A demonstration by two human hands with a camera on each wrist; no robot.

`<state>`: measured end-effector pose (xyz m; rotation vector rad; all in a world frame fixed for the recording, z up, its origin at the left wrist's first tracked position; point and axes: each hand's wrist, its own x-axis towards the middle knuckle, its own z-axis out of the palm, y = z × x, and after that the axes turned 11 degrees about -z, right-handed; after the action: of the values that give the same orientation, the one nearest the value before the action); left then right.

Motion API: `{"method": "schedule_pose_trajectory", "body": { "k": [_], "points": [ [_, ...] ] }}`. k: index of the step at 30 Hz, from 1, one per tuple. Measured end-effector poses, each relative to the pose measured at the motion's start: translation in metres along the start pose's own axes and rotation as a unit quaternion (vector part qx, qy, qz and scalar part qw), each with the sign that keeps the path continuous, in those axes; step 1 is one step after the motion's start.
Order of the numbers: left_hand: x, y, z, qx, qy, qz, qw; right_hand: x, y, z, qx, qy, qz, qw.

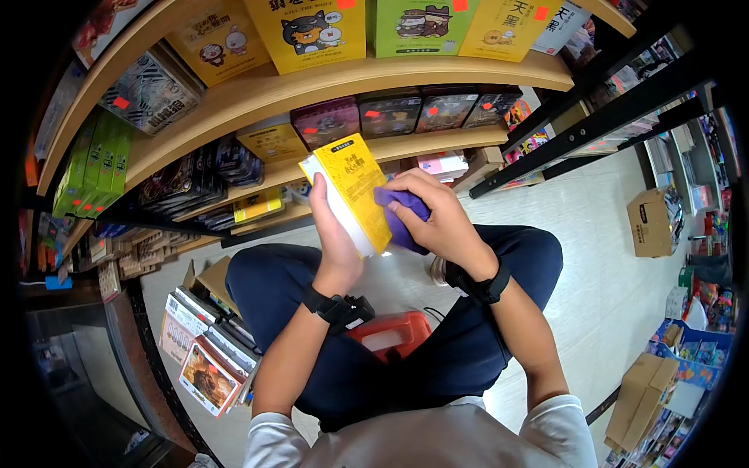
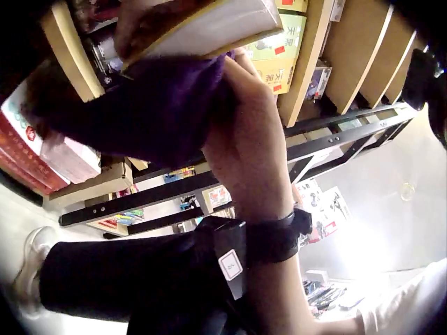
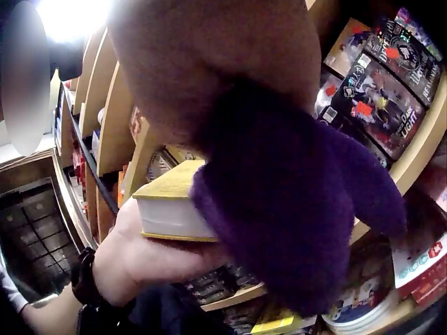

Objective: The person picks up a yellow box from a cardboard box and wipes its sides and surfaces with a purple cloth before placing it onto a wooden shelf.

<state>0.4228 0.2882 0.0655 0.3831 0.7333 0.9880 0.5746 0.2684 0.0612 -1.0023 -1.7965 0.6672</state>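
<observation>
A yellow box (image 1: pixel 349 175) with white sides is held tilted over the person's lap in the head view. The left hand (image 1: pixel 337 230) grips it from the left, thumb along the white side and the other fingers hidden behind. From the right, the right hand (image 1: pixel 437 210) holds a bunched purple cloth (image 1: pixel 406 230) against the box's printed yellow face. The right wrist view has the cloth (image 3: pixel 279 209) large in front, with the box (image 3: pixel 178 216) resting in the left hand (image 3: pixel 140 255) beyond it. In the left wrist view, the right hand (image 2: pixel 248 139) clutches the cloth (image 2: pixel 154 112) at the box's edge.
Wooden shelves (image 1: pixel 437 74) of boxed games curve around the front and left. A red plastic object (image 1: pixel 398 331) lies between the person's legs. Stacked boxes (image 1: pixel 207 359) stand at the left knee, and cardboard boxes (image 1: pixel 651 222) are on the right. A black metal frame (image 1: pixel 538 148) rises at right.
</observation>
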Motion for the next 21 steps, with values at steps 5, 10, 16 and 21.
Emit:
{"method": "schedule_pose_trajectory", "body": {
  "k": [5,10,16,21],
  "points": [
    [0.001,0.005,-0.003,-0.027,0.021,0.032,0.999,0.002,-0.009,-0.005,0.055,-0.056,-0.029,0.996],
    [0.003,0.004,-0.005,-0.022,0.032,0.020,0.999,-0.001,-0.022,-0.002,0.121,-0.075,-0.059,0.988],
    [0.000,-0.003,0.001,0.034,-0.001,-0.004,0.999,-0.001,-0.021,-0.001,0.097,-0.048,-0.071,0.992],
    [-0.001,-0.008,0.002,0.062,-0.047,-0.042,0.996,0.000,-0.021,-0.002,0.050,0.004,-0.087,0.995]
  ]
}}
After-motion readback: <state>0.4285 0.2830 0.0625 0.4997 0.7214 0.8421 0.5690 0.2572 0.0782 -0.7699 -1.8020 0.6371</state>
